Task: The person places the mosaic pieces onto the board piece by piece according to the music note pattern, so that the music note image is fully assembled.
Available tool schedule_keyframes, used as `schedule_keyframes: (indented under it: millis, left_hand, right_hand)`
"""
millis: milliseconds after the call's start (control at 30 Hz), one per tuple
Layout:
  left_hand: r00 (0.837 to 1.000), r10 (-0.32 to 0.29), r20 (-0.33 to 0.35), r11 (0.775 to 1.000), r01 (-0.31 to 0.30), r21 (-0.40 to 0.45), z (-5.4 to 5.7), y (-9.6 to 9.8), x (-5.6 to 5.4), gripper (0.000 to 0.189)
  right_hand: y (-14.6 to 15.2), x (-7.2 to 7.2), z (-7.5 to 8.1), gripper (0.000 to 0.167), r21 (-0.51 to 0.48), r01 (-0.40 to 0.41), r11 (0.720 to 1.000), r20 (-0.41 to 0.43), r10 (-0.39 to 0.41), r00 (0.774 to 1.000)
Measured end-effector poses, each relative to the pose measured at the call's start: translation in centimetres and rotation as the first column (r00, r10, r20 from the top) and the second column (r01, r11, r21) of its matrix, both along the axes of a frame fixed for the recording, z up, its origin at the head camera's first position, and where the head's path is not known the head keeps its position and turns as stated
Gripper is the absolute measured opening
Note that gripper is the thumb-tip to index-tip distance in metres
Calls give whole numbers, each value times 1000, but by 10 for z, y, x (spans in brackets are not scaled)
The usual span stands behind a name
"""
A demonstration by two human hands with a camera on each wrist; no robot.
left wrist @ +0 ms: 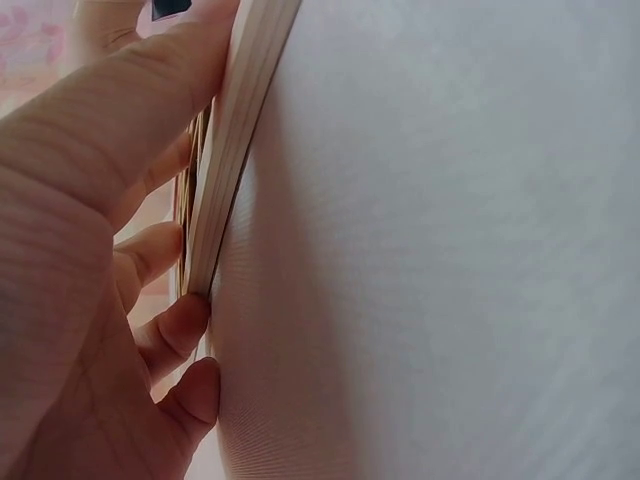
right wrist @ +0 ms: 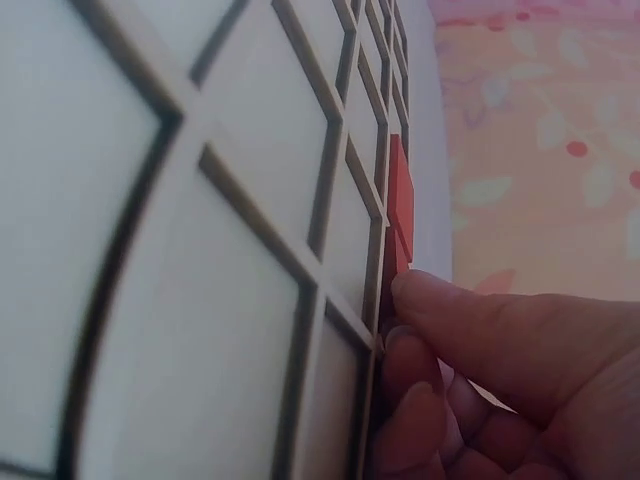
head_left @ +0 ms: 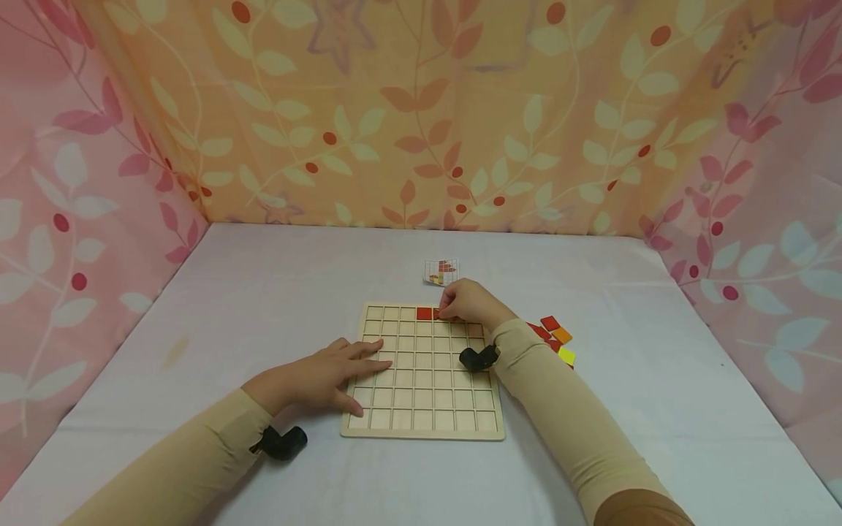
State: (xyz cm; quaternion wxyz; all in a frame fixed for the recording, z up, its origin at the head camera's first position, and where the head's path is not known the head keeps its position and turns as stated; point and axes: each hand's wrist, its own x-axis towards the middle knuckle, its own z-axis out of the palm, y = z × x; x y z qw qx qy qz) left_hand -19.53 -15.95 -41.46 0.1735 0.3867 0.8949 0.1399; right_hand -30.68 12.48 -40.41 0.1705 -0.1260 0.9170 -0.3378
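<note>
A wooden grid board [head_left: 421,434] lies flat on the white cloth, divided into square cells. One red square tile [head_left: 424,313] sits in its far row. Beside that tile, my right hand [head_left: 472,301] pinches a second red tile [right wrist: 392,275] between thumb and fingertips at the far row; the hand covers much of it. My left hand [head_left: 322,374] rests on the board's left edge with its fingers spread. In the left wrist view, the left fingers [left wrist: 172,330] touch the side of the board [left wrist: 235,150].
Past the board lies a small printed card [head_left: 441,272] with a coloured grid picture. Loose red, orange and yellow tiles [head_left: 566,356] lie to the right, partly hidden by the right sleeve [head_left: 559,409]. Flowered cloth walls [head_left: 421,117] stand at the back and sides.
</note>
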Motion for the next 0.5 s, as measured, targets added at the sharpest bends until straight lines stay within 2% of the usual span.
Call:
schedule_keyframes:
  millis: [233,500]
  left_hand:
    - [1000,-1,-1,1000,1,5,-1,-1,0,82]
    - [1000,3,-3,1000,-3,3,-2,-1,0,82]
  right_hand:
    - [2,-1,0,9,-24,-18,1000,32,19,999]
    - [12,2,9,6,-16,-24,1000,7,24,1000]
